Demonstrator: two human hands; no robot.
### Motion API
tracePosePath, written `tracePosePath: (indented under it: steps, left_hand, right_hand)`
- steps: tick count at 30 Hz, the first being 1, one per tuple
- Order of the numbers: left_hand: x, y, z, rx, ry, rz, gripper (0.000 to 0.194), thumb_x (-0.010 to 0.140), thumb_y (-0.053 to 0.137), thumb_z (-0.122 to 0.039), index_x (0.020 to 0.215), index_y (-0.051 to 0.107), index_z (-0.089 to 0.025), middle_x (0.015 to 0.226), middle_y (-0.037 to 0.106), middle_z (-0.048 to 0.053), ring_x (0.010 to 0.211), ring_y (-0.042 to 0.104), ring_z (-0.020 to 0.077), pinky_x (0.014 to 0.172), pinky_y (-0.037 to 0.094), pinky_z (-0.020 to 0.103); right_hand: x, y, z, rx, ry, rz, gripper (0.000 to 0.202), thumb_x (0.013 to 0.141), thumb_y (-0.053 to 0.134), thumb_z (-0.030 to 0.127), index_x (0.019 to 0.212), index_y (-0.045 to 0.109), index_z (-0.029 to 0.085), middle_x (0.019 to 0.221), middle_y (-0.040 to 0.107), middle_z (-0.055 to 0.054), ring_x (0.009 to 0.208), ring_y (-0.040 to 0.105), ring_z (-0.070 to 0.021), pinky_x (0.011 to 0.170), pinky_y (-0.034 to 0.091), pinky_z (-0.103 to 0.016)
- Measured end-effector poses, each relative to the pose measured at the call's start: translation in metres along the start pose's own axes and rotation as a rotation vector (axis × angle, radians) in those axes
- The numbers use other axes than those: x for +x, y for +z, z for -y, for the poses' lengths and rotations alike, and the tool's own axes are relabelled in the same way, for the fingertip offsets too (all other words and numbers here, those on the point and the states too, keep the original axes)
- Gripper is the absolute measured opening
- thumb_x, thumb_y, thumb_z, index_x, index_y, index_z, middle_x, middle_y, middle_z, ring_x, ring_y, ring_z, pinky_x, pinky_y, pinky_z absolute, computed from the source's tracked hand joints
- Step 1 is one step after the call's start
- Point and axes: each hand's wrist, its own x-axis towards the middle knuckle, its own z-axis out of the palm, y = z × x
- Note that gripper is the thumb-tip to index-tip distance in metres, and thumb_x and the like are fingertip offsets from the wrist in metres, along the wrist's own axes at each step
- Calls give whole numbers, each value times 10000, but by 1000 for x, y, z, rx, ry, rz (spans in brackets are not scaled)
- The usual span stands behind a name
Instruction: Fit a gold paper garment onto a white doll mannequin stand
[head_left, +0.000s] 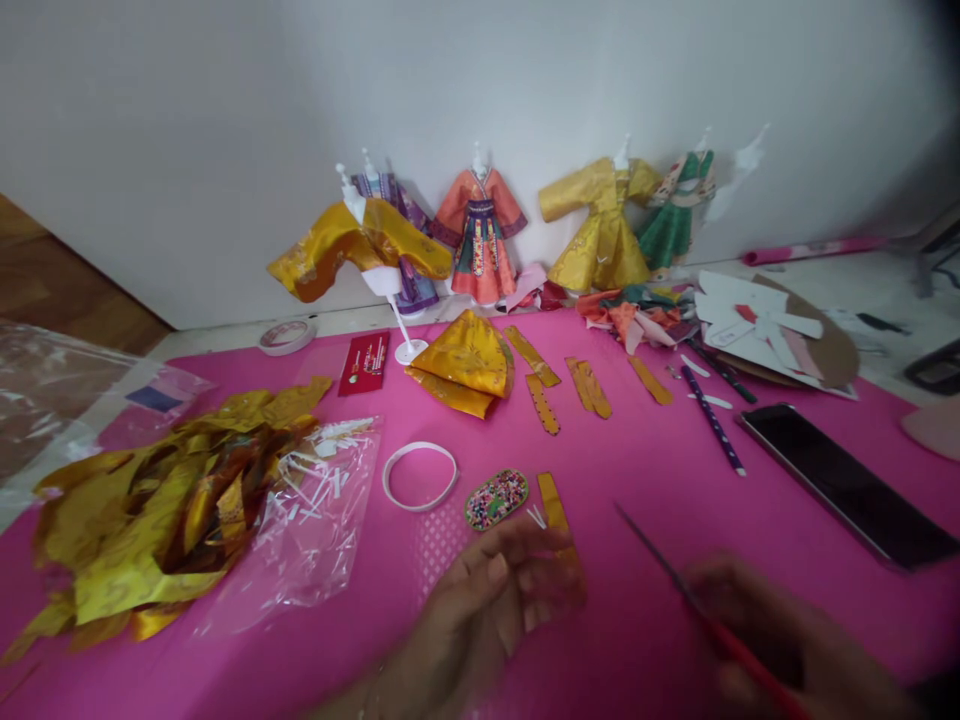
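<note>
My left hand (pixel 491 590) is over the pink mat, its fingers smeared by motion. A narrow gold fabric strip (pixel 553 505) runs beneath or beside those fingertips; whether they grip it I cannot tell. Tiny white slips (pixel 536 517) lie just above them. My right hand (pixel 780 630), at the lower right, is closed around scissors with red handles (pixel 739 650), the dark blade pointing up and left, apart from the strip. An oval tin covered in coloured dots (pixel 496 499) and a white ring (pixel 420 476) lie close to my left hand.
Gold scraps (pixel 150 520) and a clear bag with white slips (pixel 315 520) cover the left. Folded gold cloth (pixel 469 365) lies centrally. Small dressed mannequins (pixel 480 225) line the wall. A phone (pixel 847 480) and purple pen (pixel 712 420) lie right, below papers (pixel 757 325).
</note>
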Motion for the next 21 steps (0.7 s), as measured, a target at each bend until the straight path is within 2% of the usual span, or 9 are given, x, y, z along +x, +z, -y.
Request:
tracePosePath:
  steps: [2,4,7,9,11,16,18,21]
  left_hand:
    - [0,-1,1,8,-7,4,354,838,779,-353,1131,730,-160,1153,736,88,970,687,188,868,528,301]
    - [0,-2,2,20,-2,8,341,835,783,-330,1134,730,-174,1148,743,75,969,697,188,858,532,296]
    - [0,-1,2,45,8,-14,310,825,789,-288,1113,740,-184,1124,752,62,955,706,178,832,531,271]
    - [0,0,1,72,8,-45,281,816,795,-268,1083,755,-189,1053,766,56,907,706,153,794,519,233]
    - [-1,1,1,97,1,-76,282,787,822,-278,1052,769,-199,977,770,46,821,697,124,739,501,201]
    - [-3,-8,8,223,20,-228,246,708,878,-305,922,792,-219,828,714,7,646,607,82,620,458,177]
    - [-3,-15,13,299,54,-237,214,698,882,-334,855,792,-220,803,677,-1,571,549,61,536,409,166]
    - [-3,-20,16,401,52,-183,183,735,851,-366,829,791,-220,801,630,-4,499,453,34,470,326,165]
  right_hand:
    - [8,-18,-5,-314,-29,-217,396,749,720,570,1026,701,288,845,738,-50,740,707,-255,659,562,-337]
    - [21,-34,-6,-658,-108,-395,391,784,652,582,1045,723,299,865,750,-59,723,703,-290,620,541,-394]
    - [42,-48,-4,-987,-316,-436,373,868,550,546,1033,741,271,949,724,-90,816,689,-311,661,528,-430]
    - [53,-51,-3,-1100,-376,-414,387,904,522,533,1037,739,241,929,678,-104,789,669,-294,614,507,-401]
    - [62,-53,-4,-1127,-385,-397,388,916,524,513,1048,730,211,887,648,-103,745,659,-277,586,488,-381]
    - [75,-62,-10,-1038,-360,-305,331,884,562,384,1082,726,175,918,660,-111,788,668,-271,689,509,-397]
    - [76,-68,-10,-1012,-314,-255,360,860,573,343,1134,721,163,878,658,-104,744,654,-259,670,506,-390]
    - [72,-72,-3,-938,-280,-217,379,849,575,326,1164,710,165,852,662,-93,701,641,-239,644,499,-373]
